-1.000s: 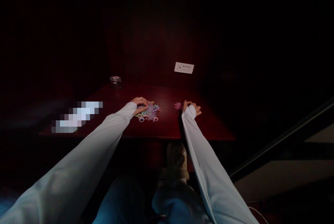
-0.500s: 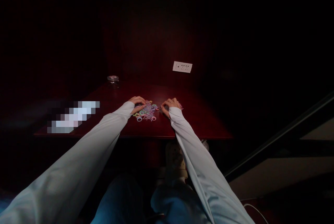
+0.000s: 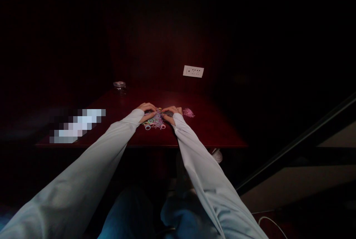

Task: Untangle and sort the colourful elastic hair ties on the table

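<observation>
- Here we are, dead centre of the frame: the heap of coloured bands (image 3: 156, 123) lies on the dark red table (image 3: 217, 131), both hands right at it!
- Left hand (image 3: 146, 108) comes in over the heap's left side, fingers curved, thumb below; whether the tips pinch a band, I can't tell from here.
- Right hand (image 3: 172, 112) meets it from the other side, fingers bent, thumb lower, a dark gap between; any band in that grip is too small to make out.
- Just right of that hand, a small pink clump (image 3: 189, 113), lying apart from the heap.
- Technique now! Such a tangle, I'd judge, wants a light touch: left fingertips steadying the bulk, right fingertips taking one strand and easing it free, low and slow.
- A hard tug could drag neighbours along, and the right wrist ought to stay clear of that pink clump.
- Upper left of centre, a clear jar (image 3: 119, 87) stands well apart.
</observation>
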